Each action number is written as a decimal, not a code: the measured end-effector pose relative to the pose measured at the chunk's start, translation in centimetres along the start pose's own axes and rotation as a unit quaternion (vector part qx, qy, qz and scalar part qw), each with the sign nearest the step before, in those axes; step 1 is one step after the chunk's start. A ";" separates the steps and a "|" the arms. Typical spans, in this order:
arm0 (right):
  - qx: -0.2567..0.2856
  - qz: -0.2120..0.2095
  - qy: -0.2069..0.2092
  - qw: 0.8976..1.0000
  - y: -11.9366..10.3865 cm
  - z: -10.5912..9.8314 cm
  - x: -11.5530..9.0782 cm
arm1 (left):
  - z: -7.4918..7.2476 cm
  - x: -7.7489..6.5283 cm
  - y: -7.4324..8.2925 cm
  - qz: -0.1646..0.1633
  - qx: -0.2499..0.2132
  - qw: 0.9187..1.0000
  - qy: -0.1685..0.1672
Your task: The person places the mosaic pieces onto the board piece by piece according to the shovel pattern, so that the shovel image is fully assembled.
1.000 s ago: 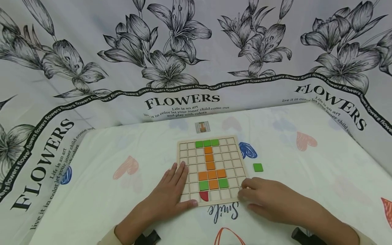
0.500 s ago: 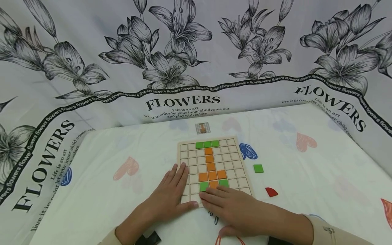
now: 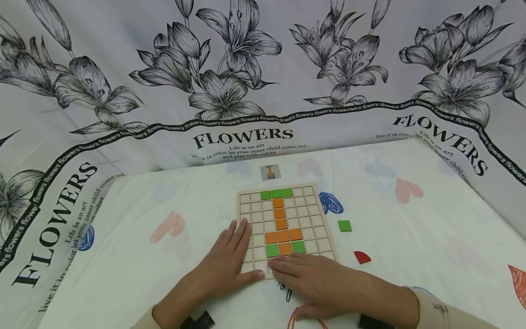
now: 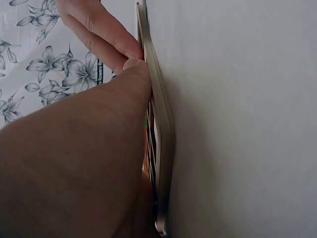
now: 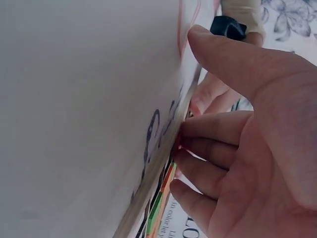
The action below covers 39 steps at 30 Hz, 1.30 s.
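Note:
A light wooden grid board [image 3: 310,219] lies on the table. Green square tiles [image 3: 276,194] line its far row, and a column of orange tiles [image 3: 281,224] runs toward me. Two green tiles flank the column's near end. My left hand [image 3: 228,251] rests with straight fingers on the board's left side, thumb at the near edge. Over the near right part of the board lies my right hand [image 3: 314,281], its fingertips on the near cells, thumb spread away. In the right wrist view a bit of red [image 5: 177,142] shows at its fingertips; the rest of that piece is hidden.
Right of the board lie a loose green square tile [image 3: 344,225] and a red quarter-round piece [image 3: 362,257]. Behind it is a small picture card [image 3: 270,172] showing a gridded pattern. A white cloth [image 3: 197,192] with printed hearts covers the table, and a flower-printed curtain hangs behind.
My right hand has moved left from the board's right edge onto its near cells, covering the red piece there and uncovering another on the table. My left hand stays in place.

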State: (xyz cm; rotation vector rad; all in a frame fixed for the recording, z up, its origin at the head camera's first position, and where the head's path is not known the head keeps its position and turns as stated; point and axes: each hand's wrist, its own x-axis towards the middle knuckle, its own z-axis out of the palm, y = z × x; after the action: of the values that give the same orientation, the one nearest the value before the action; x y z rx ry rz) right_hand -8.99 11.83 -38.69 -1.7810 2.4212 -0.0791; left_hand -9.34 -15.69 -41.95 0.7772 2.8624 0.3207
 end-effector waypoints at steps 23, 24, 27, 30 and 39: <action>-0.022 0.238 0.141 0.961 6.9 0.0 -7.9 | -0.1 -0.2 0.0 -0.004 -0.008 1.000 0.000; -0.025 0.256 0.132 0.957 7.1 0.0 -8.1 | -0.1 -0.2 0.0 -0.004 -0.009 1.000 0.000; -0.022 0.280 0.120 0.952 7.5 0.0 -8.1 | -0.1 -0.2 0.0 -0.005 -0.011 1.000 -0.001; -0.023 0.283 0.123 0.951 7.6 0.0 -7.7 | -0.2 -0.2 0.0 -0.005 -0.012 1.000 -0.001; -0.015 0.293 0.114 0.949 7.5 0.0 -7.2 | -0.1 -0.3 0.0 -0.007 -0.012 1.000 -0.003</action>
State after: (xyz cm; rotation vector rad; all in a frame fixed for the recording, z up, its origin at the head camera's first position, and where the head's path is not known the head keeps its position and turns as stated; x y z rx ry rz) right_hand -13.94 20.98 -39.05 -1.0341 3.0210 -0.1932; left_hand -9.14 -15.84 -41.86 0.7534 2.8515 0.3481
